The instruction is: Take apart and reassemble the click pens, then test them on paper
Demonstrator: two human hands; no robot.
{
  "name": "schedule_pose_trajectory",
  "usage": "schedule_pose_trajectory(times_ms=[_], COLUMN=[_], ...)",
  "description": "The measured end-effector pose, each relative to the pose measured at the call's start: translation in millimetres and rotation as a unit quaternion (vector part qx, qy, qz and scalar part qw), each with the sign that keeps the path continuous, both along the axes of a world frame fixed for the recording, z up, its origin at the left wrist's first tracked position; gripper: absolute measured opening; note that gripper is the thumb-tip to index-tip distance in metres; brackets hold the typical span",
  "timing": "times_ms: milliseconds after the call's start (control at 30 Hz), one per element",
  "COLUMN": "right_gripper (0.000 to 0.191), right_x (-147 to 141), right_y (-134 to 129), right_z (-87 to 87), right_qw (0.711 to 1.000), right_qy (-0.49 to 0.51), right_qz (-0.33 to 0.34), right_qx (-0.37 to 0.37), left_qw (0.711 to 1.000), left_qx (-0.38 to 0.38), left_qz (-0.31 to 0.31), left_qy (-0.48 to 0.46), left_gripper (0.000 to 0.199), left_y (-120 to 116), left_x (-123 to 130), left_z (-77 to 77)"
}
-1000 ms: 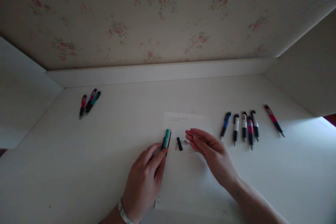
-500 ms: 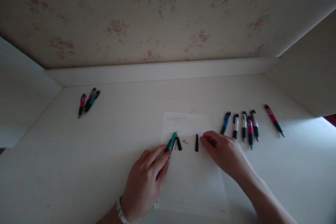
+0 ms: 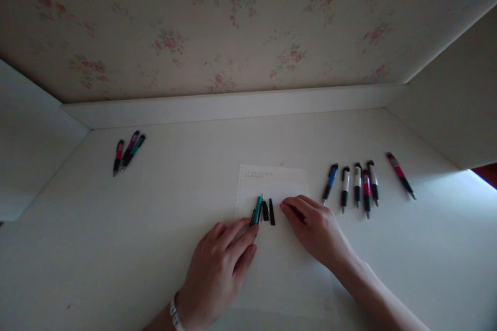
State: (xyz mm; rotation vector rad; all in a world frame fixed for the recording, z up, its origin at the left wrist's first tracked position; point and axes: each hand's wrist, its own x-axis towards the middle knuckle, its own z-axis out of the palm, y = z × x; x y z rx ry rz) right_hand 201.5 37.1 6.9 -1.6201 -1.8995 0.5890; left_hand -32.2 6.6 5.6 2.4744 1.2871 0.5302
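My left hand (image 3: 221, 264) rests over the white paper (image 3: 287, 279), its fingers closed around a teal pen barrel (image 3: 259, 204) with a black clip. Just right of the barrel lie two black pen parts, a short thick piece (image 3: 265, 211) and a slimmer tapered piece (image 3: 272, 212). My right hand (image 3: 318, 227) is over the paper's right side, thumb and forefinger pinched together a little apart from the tapered piece. Whatever may be between those fingertips is too small to make out. The small silver pen tip is out of sight.
To the right lie a blue pen (image 3: 330, 183), several white and pink pens (image 3: 357, 185), and a separate red pen (image 3: 399, 173). Three pens (image 3: 131, 150) are grouped at the back left. A white ledge (image 3: 225, 106) and side panels bound the white desk (image 3: 97, 227).
The tapered black piece has shifted left beside the shorter one. My right hand has moved left too. The silver tip that lay between the black pieces no longer shows.
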Motion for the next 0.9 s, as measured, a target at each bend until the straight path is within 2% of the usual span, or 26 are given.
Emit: schedule_pose_trajectory(times_ms=[200, 333, 367, 433, 667, 900], right_gripper=[0.028, 0.035, 0.036, 0.038, 0.037, 0.032], right_x=[6.8, 9.6, 9.5, 8.8, 6.2, 6.3], right_y=[5.2, 7.9, 8.0, 7.9, 3.6, 5.0], right_z=[-2.9, -6.2, -6.9, -8.1, -8.9, -9.8], right_qw=[0.992, 0.981, 0.980, 0.979, 0.982, 0.981], right_qy=[0.039, 0.086, 0.090, 0.087, 0.067, 0.034], right_qz=[-0.122, -0.172, -0.177, -0.183, -0.178, -0.181], right_qx=[0.008, -0.031, -0.035, -0.033, 0.016, 0.052], left_qw=[0.997, 0.990, 0.989, 0.989, 0.997, 0.996], left_qx=[-0.011, -0.041, -0.047, -0.049, -0.028, -0.026], left_qz=[0.042, 0.082, 0.088, 0.089, 0.049, 0.073], left_qy=[-0.057, -0.103, -0.109, -0.107, -0.043, -0.033], left_gripper=[0.028, 0.010, 0.007, 0.013, 0.016, 0.014], left_y=[0.2, -0.9, -1.5, -2.9, -5.2, -6.9], left_x=[-0.5, -1.9, -2.3, -2.4, 2.0, 2.8], left_z=[-2.0, -4.0, -4.1, -3.2, 0.4, -4.6])
